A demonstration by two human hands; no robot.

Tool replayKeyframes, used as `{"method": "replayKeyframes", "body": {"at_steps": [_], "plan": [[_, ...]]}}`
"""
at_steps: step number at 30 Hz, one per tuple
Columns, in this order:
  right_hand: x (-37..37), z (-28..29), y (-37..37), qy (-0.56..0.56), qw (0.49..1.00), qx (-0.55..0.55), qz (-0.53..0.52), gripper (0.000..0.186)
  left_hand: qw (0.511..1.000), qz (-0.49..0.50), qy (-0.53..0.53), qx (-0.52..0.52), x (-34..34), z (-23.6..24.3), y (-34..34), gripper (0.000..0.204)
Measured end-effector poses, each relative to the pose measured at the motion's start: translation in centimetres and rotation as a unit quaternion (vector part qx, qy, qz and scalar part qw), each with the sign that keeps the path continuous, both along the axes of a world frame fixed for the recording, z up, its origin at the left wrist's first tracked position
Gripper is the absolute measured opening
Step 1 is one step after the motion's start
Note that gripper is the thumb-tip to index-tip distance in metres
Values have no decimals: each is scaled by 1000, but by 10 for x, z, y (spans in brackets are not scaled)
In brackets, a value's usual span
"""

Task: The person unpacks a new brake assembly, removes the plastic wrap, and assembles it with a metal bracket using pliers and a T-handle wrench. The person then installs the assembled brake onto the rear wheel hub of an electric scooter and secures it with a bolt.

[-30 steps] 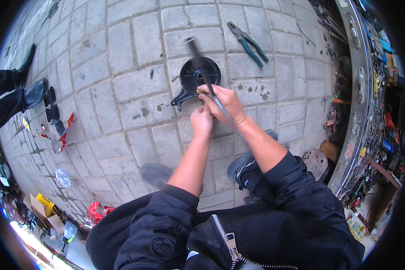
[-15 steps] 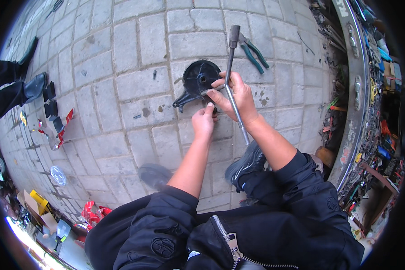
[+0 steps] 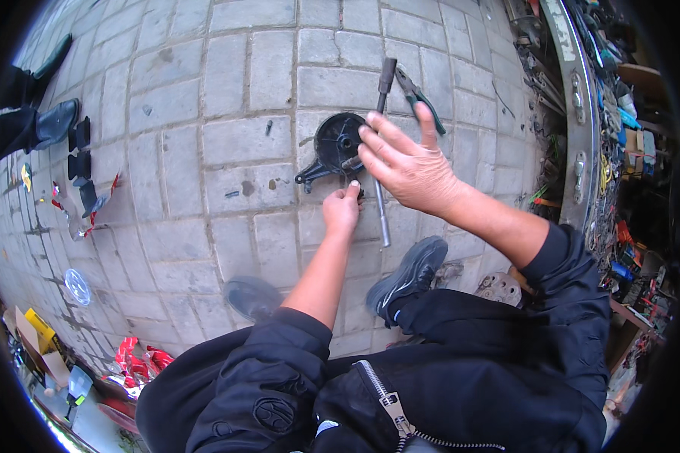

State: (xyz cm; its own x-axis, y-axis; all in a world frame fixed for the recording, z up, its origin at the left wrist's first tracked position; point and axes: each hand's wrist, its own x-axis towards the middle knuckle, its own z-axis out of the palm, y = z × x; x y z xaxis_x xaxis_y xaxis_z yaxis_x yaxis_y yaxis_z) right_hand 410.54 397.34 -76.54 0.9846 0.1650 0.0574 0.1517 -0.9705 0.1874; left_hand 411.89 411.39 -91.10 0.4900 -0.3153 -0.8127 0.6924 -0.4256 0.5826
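The round black housing with a central hub and a side arm (image 3: 340, 142) lies on the grey paving bricks (image 3: 227, 143) in front of you. Your left hand (image 3: 341, 211) is at its lower edge, thumb up and fingers curled; you cannot tell from here what that grip closes on, if anything. Your right hand (image 3: 413, 164) is spread wide over the long metal rod tool with a dark socket at its far end (image 3: 387, 75). Its fingers hide the middle of the rod, and you cannot tell whether any of them hooks it.

To work well here, it seems wise to brace the housing firmly with your left hand so it cannot spin on the bricks. Push the rod smoothly with your fingers, keep it square to the part, and leave your left thumb outside its sweep. The green-handled pliers (image 3: 409, 87) lie close by the rod's upper end, so watch for a knock.

As for writing, the round emblem on your dark sleeve (image 3: 273, 414) and the crumpled red-and-white wrapper (image 3: 137, 362) show no lettering clear enough to read.
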Motion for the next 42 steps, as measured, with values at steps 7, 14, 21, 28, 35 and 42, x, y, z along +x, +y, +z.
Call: {"method": "replayKeyframes", "body": {"at_steps": [7,14,21,28,35,42], "plan": [[13,10,11,197,975,-63,82,15,999,6,37,-4,-7,-23,-3,43],[34,0,14,375,917,-98,97,32,1000,1,6,-14,-18,-45,-1,44],[37,3,21,421,906,-21,23,28,1000,-10,-5,-7,-19,-40,1,42],[32,6,30,384,886,120,-232,18,1000,0,-17,16,-24,-40,-3,39],[52,7,22,479,855,111,-166,24,998,-54,-43,14,-11,-24,3,39],[50,3,14,468,857,151,-156,29,998,-56,-20,16,-11,-22,1,39]]}}
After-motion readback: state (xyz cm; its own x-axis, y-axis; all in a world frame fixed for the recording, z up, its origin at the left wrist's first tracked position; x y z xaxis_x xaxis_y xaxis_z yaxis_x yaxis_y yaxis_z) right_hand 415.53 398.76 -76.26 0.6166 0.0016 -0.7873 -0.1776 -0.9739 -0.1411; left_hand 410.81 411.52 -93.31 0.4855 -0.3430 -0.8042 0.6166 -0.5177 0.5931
